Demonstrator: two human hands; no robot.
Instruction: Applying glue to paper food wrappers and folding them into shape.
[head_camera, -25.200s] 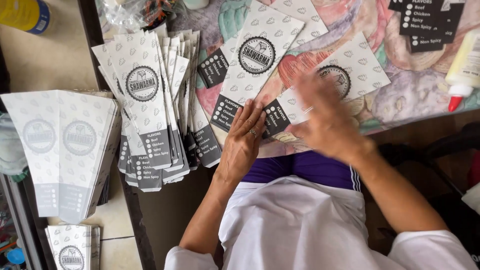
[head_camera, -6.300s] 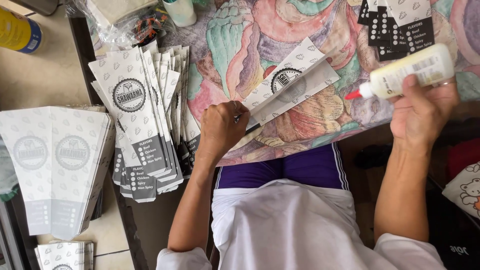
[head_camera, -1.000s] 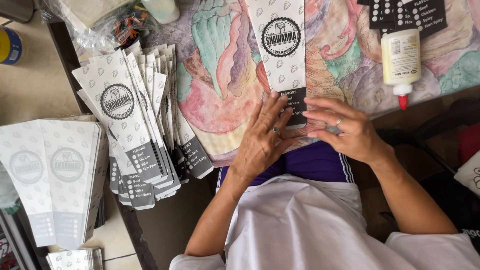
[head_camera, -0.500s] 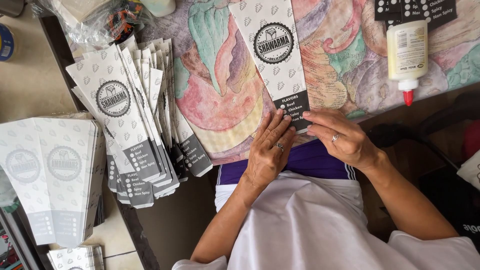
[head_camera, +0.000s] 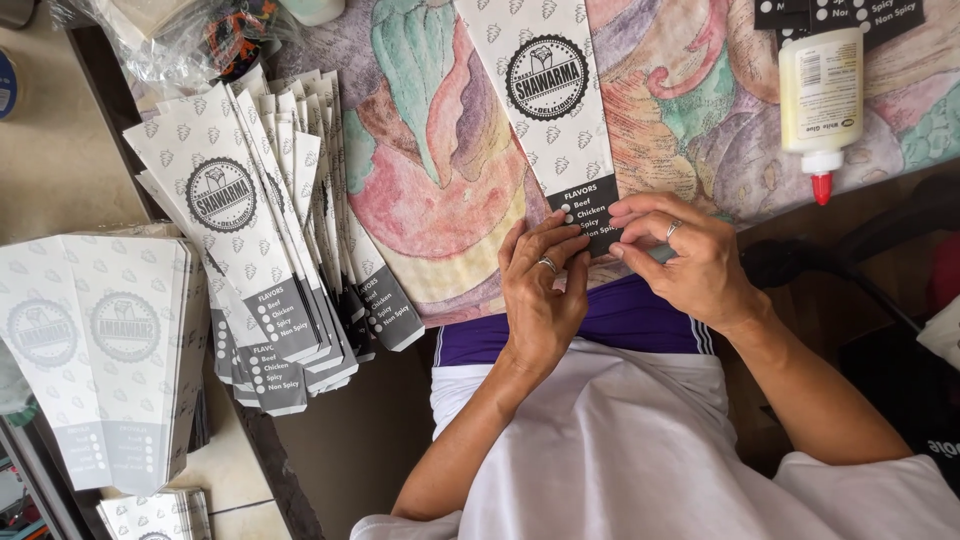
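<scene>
At table's near edge: both hands press the paper sleeve's (head_camera: 560, 120) dark end.
Left hand (head_camera: 540, 290) at 7 o'clock, right hand (head_camera: 690, 260) at 4, fingers flat; rub the seam evenly.

Long tapered white paper sleeve (head_camera: 545, 95) with leaf pattern, round black emblem and dark grey narrow end, lying flat lengthwise on the colourful tablecloth, narrow end nearest the person, under fingertips

Left hand (head_camera: 540, 290) and right hand (head_camera: 685, 262) side by side, palms down, fingers (head_camera: 560, 235) extended forward with tips nearly meeting; a ring on each; bare forearms angled back toward torso.
</scene>
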